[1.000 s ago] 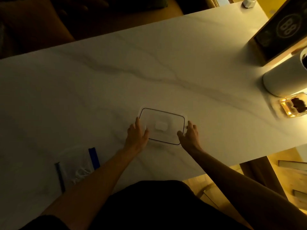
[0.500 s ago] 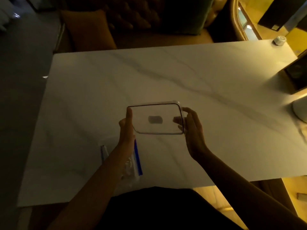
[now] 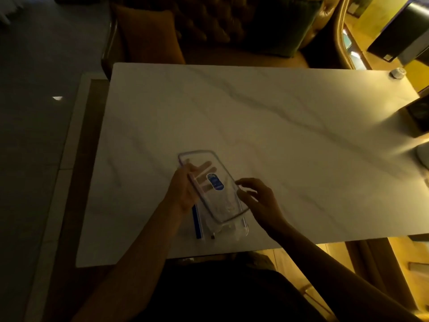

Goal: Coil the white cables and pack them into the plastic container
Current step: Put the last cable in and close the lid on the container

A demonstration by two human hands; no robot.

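- A person holds a clear plastic container off the marble desk, close to the desk's near edge; a blue label shows on it.
- The container's long axis runs away from the person, its far end leaning towards the desk's left edge.
- The left hand is at the container's left long side. Its grip is clamped on that rim, and its fingers show spread out through the clear plastic.
- The right hand is at the opposite long side with its fingers curled at the rim. Blur hides whether its grip has closed on the plastic.
- A zip bag with a blue strip lies on the desk directly beneath the container.
- The white cables cannot be made out; pale shapes in the bag may be them.
- Judged from this, coiling has not begun. The container likely has to be opened and set down first.
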